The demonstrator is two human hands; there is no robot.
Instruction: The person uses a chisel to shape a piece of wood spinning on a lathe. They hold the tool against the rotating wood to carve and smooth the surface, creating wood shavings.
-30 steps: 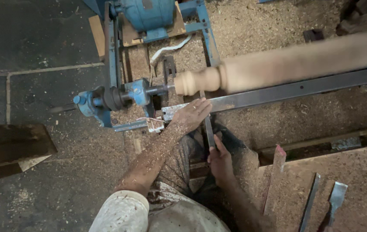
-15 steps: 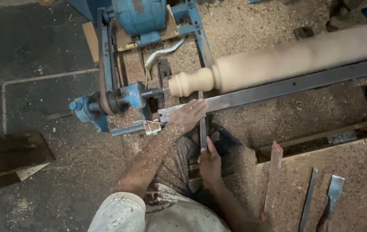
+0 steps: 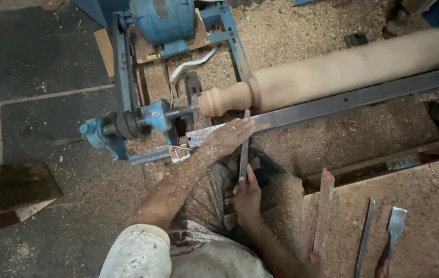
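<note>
the left hand [image 3: 228, 137] lies flat and open, fingers stretched along the one steel tool rest [image 3: 343, 101], pressing down on the blade of the one long chisel [image 3: 243, 154] just behind its tip. the right hand [image 3: 247, 194] is closed around the lower end of that same chisel, nearer the body. the chisel's tip meets the one pale wooden spindle [image 3: 332, 69], blurred along its length, at the narrow neck between a rounded knob at its left end and the long thick shaft that runs to the right edge of the lathe. one blue lathe headstock [image 3: 137, 123] holds the spindle's left end, with one blue motor [image 3: 160, 18] at the lathe's far edge. on the sawdust-covered bench [image 3: 435, 206] at the right lie two spare chisels [image 3: 366, 234] side by side, and one red-edged wooden strip [image 3: 322, 211] leans at its left edge.
</note>
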